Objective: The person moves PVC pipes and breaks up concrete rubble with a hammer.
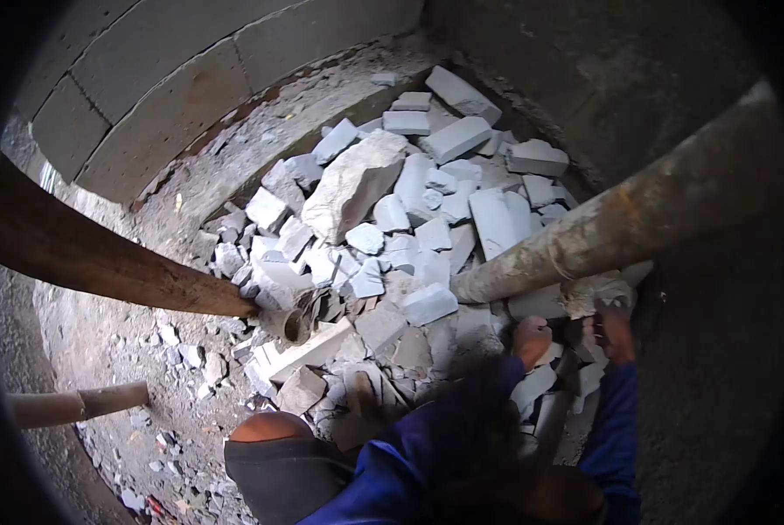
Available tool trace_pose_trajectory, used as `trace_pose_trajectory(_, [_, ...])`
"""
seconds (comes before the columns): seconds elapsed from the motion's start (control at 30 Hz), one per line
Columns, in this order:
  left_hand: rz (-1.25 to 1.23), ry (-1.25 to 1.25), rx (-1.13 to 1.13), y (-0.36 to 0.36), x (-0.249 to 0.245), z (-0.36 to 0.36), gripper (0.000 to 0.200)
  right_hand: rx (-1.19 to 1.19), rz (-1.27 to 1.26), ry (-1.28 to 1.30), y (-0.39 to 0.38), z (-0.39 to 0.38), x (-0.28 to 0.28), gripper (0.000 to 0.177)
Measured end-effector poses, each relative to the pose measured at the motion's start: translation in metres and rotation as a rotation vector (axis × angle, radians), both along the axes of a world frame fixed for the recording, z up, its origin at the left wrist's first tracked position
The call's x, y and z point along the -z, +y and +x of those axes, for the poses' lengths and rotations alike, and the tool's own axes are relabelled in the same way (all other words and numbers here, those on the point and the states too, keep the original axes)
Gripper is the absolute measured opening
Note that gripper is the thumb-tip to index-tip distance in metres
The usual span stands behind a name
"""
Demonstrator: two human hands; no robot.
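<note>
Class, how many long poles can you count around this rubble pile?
3. A dark pole comes in from the left; a thick pale pole slants down from the upper right; a short pale pole lies lower left. The rubble may hide others.

A single head-worn camera looks steeply down from close above a rubble pile [383, 236] filling mid-frame, with a block wall [173, 79] at the far left.

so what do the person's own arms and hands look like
Both arms wear long dark blue fabric sleeves, the left sleeve and the right sleeve, reaching to the wrists. The left hand and right hand are bare, with no gloves.
</note>
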State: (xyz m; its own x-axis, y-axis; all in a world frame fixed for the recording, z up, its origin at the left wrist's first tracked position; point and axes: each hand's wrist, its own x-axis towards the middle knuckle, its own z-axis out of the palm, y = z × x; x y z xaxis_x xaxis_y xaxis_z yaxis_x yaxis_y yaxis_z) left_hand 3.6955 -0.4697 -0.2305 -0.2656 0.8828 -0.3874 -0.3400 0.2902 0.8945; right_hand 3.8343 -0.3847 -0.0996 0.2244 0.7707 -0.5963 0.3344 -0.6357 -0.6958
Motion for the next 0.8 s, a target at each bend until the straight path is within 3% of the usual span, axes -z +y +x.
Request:
trace_pose_trajectory(0.07, [0.010, -0.116, -0.059, -0.010, -0.019, -0.013, 0.021, -0.028, -0.059, 0.035, 0.001, 0.004, -0.025, 0.042])
trace_pose_trajectory(0.1, [-0.008, -0.121, -0.070, -0.011, -0.007, -0.011, 0.021, 0.012, 0.034, -0.069, 0.002, 0.014, -0.027, 0.045])
trace_pose_trajectory(0.13, [0.144, -0.051, -0.061, -0.010, 0.012, -0.008, 0.018, 0.048, 0.127, -0.166, 0.006, 0.025, -0.027, 0.050])
trace_pose_trajectory(0.17, [0.163, -0.033, -0.065, -0.008, 0.019, -0.009, 0.015, -0.029, 0.137, -0.211, 0.016, 0.043, -0.024, 0.058])
trace_pose_trajectory(0.23, [0.201, 0.002, -0.076, -0.006, 0.030, -0.013, 0.011, -0.036, 0.080, -0.018, 0.034, 0.068, -0.028, 0.059])
trace_pose_trajectory(0.27, [0.293, 0.164, 0.059, -0.004, 0.043, -0.011, 0.016, -0.045, 0.061, -0.022, 0.035, 0.068, -0.025, 0.059])
trace_pose_trajectory(0.33, [0.292, 0.115, 0.225, -0.028, 0.054, -0.003, 0.021, -0.111, 0.310, 0.089, 0.032, 0.071, -0.021, 0.059])
trace_pose_trajectory(0.37, [0.291, 0.093, 0.308, -0.040, 0.055, -0.002, 0.023, -0.109, 0.311, 0.093, 0.028, 0.077, -0.022, 0.056])
trace_pose_trajectory(0.47, [0.478, 0.932, 0.561, -0.077, 0.091, 0.023, 0.020, -0.056, 0.142, 0.080, 0.014, 0.047, -0.020, 0.050])
trace_pose_trajectory(0.53, [0.666, 0.701, 0.488, -0.106, 0.010, -0.070, 0.029, -0.018, 0.037, 0.086, 0.012, 0.020, -0.009, 0.045])
trace_pose_trajectory(0.7, [0.161, 0.610, 0.537, -0.156, -0.084, -0.134, 0.029, 0.046, -0.165, 0.076, 0.002, -0.025, -0.033, 0.036])
trace_pose_trajectory(0.77, [-0.177, 0.356, 0.533, -0.173, -0.115, -0.149, 0.032, 0.059, -0.241, 0.062, -0.012, -0.035, -0.061, 0.033])
trace_pose_trajectory(0.8, [-0.495, -0.097, 0.319, -0.179, -0.131, -0.154, 0.032, 0.056, -0.282, 0.055, -0.021, -0.039, -0.074, 0.031])
